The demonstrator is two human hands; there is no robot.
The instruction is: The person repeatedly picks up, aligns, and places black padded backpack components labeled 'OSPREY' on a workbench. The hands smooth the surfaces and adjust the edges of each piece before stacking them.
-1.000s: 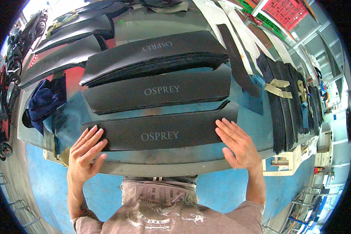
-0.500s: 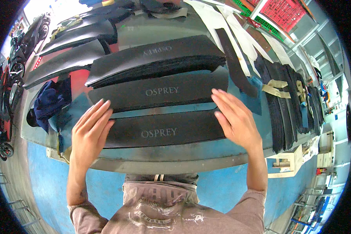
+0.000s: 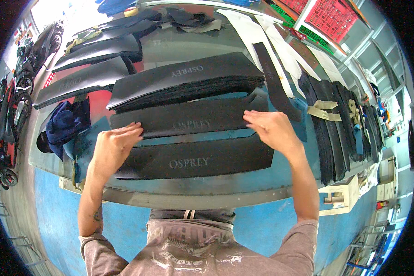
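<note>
A long black strip (image 3: 188, 110) with pale lettering lies across the table, its near edge between my hands. My left hand (image 3: 115, 145) is closed at its left part, fingers together and tips on the strip. At the right end, my right hand (image 3: 276, 131) is closed the same way, fingertips pinched at the edge. The thumbs are mostly hidden. Closer to me, a second lettered black strip (image 3: 225, 155) lies flat below both hands. Just beyond the middle strip sits a thick stack of similar black strips (image 3: 221, 69), its lettering upside down.
More black strip stacks (image 3: 83, 76) lie at the far left, near a crumpled dark blue cloth (image 3: 69, 122). On the right are white strips (image 3: 244, 27) and tied black bundles (image 3: 326, 133). The table's front edge (image 3: 193, 201) curves before me. A wooden crate (image 3: 347, 198) stands below right.
Both hands have gone from fingers spread at the middle strip's near edge to fingers drawn together on it. The middle strip's lettering looks fainter. The whole view has shifted slightly.
</note>
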